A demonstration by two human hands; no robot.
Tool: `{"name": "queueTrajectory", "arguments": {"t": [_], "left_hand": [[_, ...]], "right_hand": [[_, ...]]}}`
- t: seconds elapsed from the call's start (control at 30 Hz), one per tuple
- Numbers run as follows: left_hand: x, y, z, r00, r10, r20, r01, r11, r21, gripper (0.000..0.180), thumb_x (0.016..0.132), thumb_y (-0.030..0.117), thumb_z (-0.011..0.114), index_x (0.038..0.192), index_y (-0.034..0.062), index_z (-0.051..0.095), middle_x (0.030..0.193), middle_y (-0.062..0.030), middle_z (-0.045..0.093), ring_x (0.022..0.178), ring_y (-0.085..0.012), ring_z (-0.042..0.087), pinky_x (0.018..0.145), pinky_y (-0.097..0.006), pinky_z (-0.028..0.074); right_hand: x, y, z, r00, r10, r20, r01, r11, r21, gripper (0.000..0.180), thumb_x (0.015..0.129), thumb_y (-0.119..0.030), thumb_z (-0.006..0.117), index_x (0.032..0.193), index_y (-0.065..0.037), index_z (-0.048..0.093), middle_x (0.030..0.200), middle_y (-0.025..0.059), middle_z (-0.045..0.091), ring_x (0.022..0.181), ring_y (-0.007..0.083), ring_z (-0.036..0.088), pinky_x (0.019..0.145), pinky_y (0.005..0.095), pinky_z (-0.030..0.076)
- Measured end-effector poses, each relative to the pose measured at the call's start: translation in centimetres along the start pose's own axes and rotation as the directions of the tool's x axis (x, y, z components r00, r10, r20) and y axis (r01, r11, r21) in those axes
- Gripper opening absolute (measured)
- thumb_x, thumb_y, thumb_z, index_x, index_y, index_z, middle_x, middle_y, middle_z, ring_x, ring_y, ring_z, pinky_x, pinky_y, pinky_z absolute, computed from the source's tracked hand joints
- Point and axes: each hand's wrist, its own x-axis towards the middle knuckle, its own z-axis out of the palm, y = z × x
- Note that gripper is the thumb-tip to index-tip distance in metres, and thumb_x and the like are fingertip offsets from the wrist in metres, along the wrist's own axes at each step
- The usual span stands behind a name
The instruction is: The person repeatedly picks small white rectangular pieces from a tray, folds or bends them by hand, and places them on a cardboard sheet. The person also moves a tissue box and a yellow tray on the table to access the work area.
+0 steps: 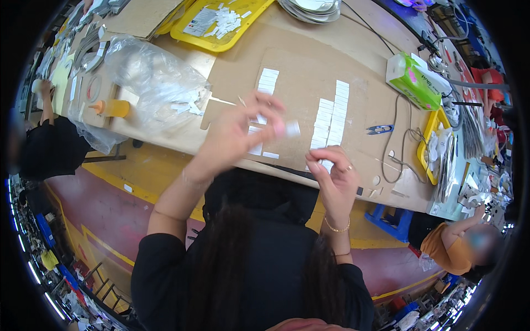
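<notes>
Hair (220, 259), left hand (234, 132), held white slip (293, 129); printed pack (415, 83)

You hold a small white piece (293, 129) at the fingertips of your left hand (238, 132), near the centre of the frame; it is motion-blurred, so its outline is unclear. Right of centre, you have two columns of narrow white strips side by side, each strip laid flat and crosswise. The right column (339, 107) reaches higher in the frame than the left column (322, 122); your right hand (338, 179) partly hides their lower ends. Left of these, you see a shorter column (268, 81), partly hidden lower down, and a single strip (270, 155) beneath.
</notes>
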Motion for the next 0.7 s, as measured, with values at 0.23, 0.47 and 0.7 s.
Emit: {"name": "queueTrajectory", "arguments": {"t": [0.23, 0.47, 0.7], "left_hand": [[12.6, -6.7, -10.7, 0.726, 0.596, -0.343, 0.041, 0.461, 0.887, 0.03, 0.081, 0.032, 0.074, 0.099, 0.0087, 0.072, 0.12, -0.0102, 0.059, 0.112, -0.027, 0.053, 0.097, -0.043, 0.038], [15.7, -8.9, -11.7, 0.744, 0.508, -0.433, 0.305, 0.318, 0.898, 0.083, 0.081, 0.043, 0.072, 0.15, 0.022, 0.031, 0.143, -0.0172, 0.042, 0.129, -0.0423, 0.036, 0.107, -0.056, 0.028], [6.7, -7.8, -6.0, 0.912, 0.36, -0.196, 0.016, 0.447, 0.894, 0.066, 0.081, 0.033, 0.071, 0.14, 0.0191, 0.046, 0.141, -0.0157, 0.041, 0.123, -0.0395, 0.038, 0.104, -0.052, 0.031]], "right_hand": [[0.2, 5.0, 2.7, 0.959, 0.006, 0.282, 0.178, 0.765, -0.619, 0.016, 0.076, -0.012, 0.075, 0.091, -0.01, 0.068, 0.105, 0.0054, 0.056, 0.098, 0.0225, 0.056, 0.093, 0.0418, 0.032], [-0.9, 7.1, 4.7, 0.969, -0.005, 0.248, 0.168, 0.747, -0.644, 0.026, 0.07, -0.014, 0.078, 0.093, -0.011, 0.065, 0.107, 0.0068, 0.055, 0.107, 0.0274, 0.051, 0.094, 0.0458, 0.032], [-0.3, 6.8, 4.6, 0.955, 0.049, 0.293, 0.168, 0.723, -0.67, 0.022, 0.069, -0.015, 0.08, 0.086, -0.009, 0.066, 0.105, 0.0062, 0.054, 0.103, 0.025, 0.05, 0.091, 0.0442, 0.029]]}}
